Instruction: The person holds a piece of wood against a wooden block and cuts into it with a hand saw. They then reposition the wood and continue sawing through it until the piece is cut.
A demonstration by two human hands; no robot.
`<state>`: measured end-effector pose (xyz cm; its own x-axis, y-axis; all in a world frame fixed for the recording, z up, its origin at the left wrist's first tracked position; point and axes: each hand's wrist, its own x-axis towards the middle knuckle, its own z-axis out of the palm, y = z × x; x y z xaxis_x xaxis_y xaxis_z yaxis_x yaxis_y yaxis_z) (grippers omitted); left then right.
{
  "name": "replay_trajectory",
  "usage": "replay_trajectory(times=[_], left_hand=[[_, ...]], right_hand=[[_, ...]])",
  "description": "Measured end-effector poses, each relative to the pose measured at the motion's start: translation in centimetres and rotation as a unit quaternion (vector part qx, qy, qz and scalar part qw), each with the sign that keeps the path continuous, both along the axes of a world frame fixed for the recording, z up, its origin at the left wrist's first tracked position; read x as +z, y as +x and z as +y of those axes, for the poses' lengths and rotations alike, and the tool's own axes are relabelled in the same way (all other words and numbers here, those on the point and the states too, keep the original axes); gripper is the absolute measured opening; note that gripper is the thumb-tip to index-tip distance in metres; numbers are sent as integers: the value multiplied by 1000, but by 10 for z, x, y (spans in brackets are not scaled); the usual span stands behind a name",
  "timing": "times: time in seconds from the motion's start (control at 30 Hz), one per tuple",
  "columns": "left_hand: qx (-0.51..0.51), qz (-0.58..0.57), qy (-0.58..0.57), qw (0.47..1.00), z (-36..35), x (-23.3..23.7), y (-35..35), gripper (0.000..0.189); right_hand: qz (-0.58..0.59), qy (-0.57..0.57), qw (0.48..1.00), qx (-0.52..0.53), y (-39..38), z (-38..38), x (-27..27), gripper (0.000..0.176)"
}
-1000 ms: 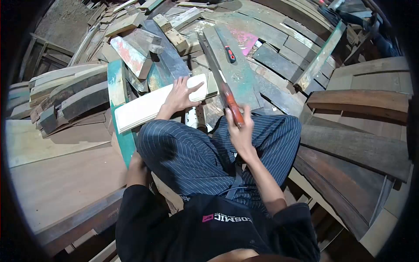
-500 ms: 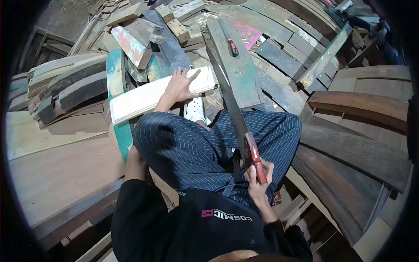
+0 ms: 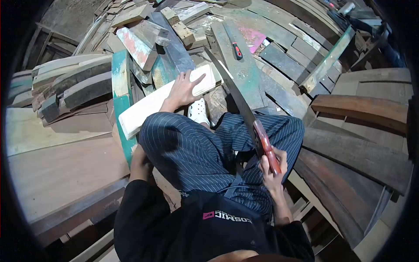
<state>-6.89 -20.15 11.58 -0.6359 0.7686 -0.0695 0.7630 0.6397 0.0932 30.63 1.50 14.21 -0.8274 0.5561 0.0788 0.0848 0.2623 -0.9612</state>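
R hand [image 3: 273, 168] sits low by the right knee, fingers wrapped tight round the reddish handle of the handsaw [image 3: 239, 99]. Blade runs up & away, crossing the far end of the white plank [image 3: 146, 109]; can't tell if teeth touch the wood.

L hand [image 3: 183, 89] lies flat on that plank nr its far end, fingers spread wide, pressing down, gripping nothing. Plank rests tilted across a teal board [image 3: 118, 87] & scrap wood, just beyond the left knee, w/ a white shoe [image 3: 199, 111] just beside it.

Plank looks stiff, light-ish, painted face prob. smooth, so it may slide: pin w/ palm close to the blade line. Saw blade is thin, likely to flex & bind, teeth sharp: take by handle only.

Red-handled screwdriver [image 3: 237, 51] lies on a board further off.
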Motion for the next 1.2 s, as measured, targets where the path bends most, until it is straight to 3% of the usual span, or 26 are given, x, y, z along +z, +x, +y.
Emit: replay_trajectory(times=[0.07,0.23,0.27,0.33,0.43,0.57,0.77,0.9,1.03,1.07,1.13,1.2], left_hand=[[-31,16,38,999,-14,1,1,91],[27,-6,66,997,-64,11,2,90],[49,-17,65,997,-72,8,2,90],[70,39,82,993,-83,-3,7,88],[100,25,152,983,-87,-16,13,85],[129,86,126,980,-77,-9,24,85],[133,61,132,980,-81,-15,21,87],[137,45,127,981,-82,-13,21,87],[139,38,125,982,-80,-10,21,89],[136,38,129,982,-81,-9,20,89],[131,35,132,982,-82,-11,20,89],[123,27,134,983,-84,-11,20,90]], right_hand=[[16,-38,999,-1,14,-5,5,39],[62,-19,998,15,2,-31,19,41],[81,70,993,53,-14,-30,37,40],[112,145,980,81,-31,-34,33,40],[98,162,973,131,-38,-31,45,40],[70,164,973,145,-43,-20,61,40],[54,189,967,163,-55,-11,91,42],[91,286,924,237,-60,18,82,43],[84,246,931,258,-54,21,69,45],[75,280,922,258,-50,15,72,46],[32,244,947,205,-32,-8,68,46],[68,250,949,181,-24,-27,59,46]])
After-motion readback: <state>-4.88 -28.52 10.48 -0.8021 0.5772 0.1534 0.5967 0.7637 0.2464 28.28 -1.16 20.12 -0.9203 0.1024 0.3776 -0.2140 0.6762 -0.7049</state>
